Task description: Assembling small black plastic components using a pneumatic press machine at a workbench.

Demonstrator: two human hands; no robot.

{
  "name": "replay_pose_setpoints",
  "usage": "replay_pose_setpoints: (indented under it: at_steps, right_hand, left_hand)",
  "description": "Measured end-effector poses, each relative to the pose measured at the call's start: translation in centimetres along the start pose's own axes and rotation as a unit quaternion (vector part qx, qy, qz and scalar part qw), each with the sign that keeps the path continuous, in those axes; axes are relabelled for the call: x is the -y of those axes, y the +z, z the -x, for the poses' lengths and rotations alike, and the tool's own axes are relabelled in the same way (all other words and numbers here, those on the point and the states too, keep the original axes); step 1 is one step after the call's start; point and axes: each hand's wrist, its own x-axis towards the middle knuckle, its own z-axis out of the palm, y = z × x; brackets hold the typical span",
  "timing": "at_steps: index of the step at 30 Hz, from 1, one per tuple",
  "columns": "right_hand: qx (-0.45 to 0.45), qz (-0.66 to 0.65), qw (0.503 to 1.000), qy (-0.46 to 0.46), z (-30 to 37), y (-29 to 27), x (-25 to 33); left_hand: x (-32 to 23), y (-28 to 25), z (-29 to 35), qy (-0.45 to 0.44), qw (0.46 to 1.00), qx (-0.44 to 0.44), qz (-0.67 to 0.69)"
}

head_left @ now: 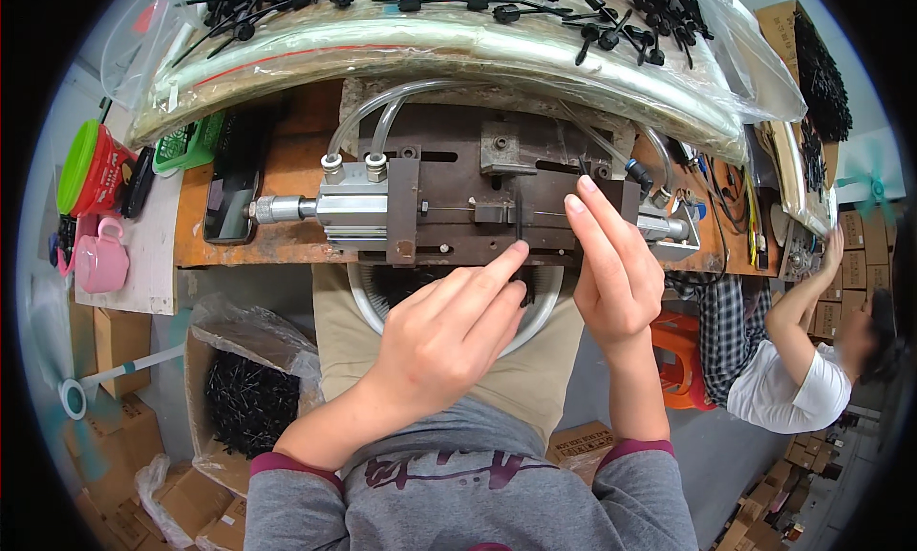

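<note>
A dark metal clamping fixture [449,228] lies across the bench in front of me, with a small metal block at its middle. My left hand [444,336] reaches to its front edge, fingertips pinched at a slim black plastic part [521,228] that stands against the block. Over the fixture's right end is my right hand [619,274], two fingers stretched up and close together. A thin black piece [583,165] shows at their tips; the thumb is hidden. On the fixture's left sits a silver air cylinder [351,215] with clear hoses [387,121].
Behind the fixture, a plastic-covered tray [315,69] bears several black plastic parts. A phone [232,200], a pink cup [100,257] and a red tub [103,174] are at the left. Below stands a box of black parts [250,403]. Another person [793,379] works at the right.
</note>
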Motion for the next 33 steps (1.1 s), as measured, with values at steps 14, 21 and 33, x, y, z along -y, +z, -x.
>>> replay_pose_setpoints:
  at_steps: [14, 21, 33]
  right_hand:
    - [-0.020, -0.212, 0.960, 0.184, 0.6, -1.9, 1.3]
    - [0.035, -0.258, 0.940, 0.219, 1.2, -3.3, 2.5]
    - [0.219, -0.072, 0.968, 0.104, 1.5, -0.1, 4.7]
  left_hand:
    - [1.4, 0.6, -1.9, 0.022, 0.982, 0.125, -0.143]
    - [1.6, -2.2, -4.1, 0.013, 0.983, 0.172, -0.061]
    - [11.8, -6.5, -17.7, -0.109, 0.956, 0.046, -0.269]
